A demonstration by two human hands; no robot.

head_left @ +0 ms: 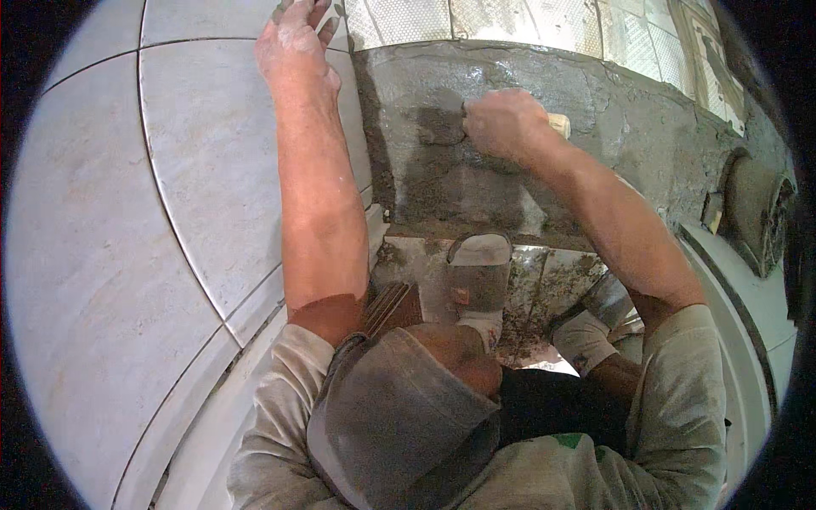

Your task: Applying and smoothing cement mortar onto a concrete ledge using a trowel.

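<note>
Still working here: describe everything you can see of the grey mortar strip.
The grey mortar strip looks like damp cement, glossy and smoothed toward the middle, duller and rougher toward the right. It runs across the view beyond the person's feet, with an uneven near edge. Its far edge meets textured pale tiles; its left end borders large smooth tiles. Shadows darken part of it. The right hand is over it, gripping a pale-handled tool; whether the tool touches it is unclear.

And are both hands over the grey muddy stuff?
No, the right hand is over grey mortar, the left hand over a pale tile.
</note>
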